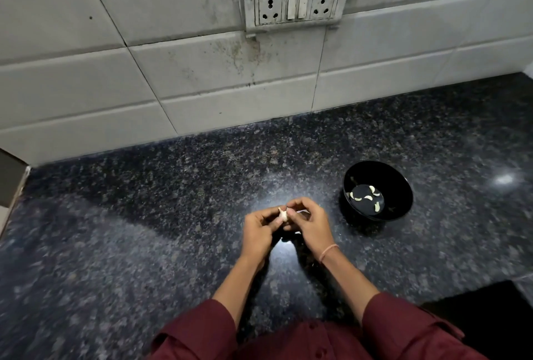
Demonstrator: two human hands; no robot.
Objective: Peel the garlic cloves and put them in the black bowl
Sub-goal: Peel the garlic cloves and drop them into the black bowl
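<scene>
A small pale garlic piece (283,215) with its papery skin is held above the dark granite counter (144,230), between both hands. My left hand (258,230) grips it from the left, fingers curled round it. My right hand (308,224) pinches it from the right, and a thin strip of skin (302,211) shows by the fingers. The black bowl (399,186) stands on the counter to the right of my hands, with several peeled white cloves (367,197) lying in its bottom.
A white tiled wall (202,71) rises behind the counter, with a socket and switch plate (297,7) on it. The counter's front edge drops off at the lower right (490,302). A wall corner (11,181) juts in at the left.
</scene>
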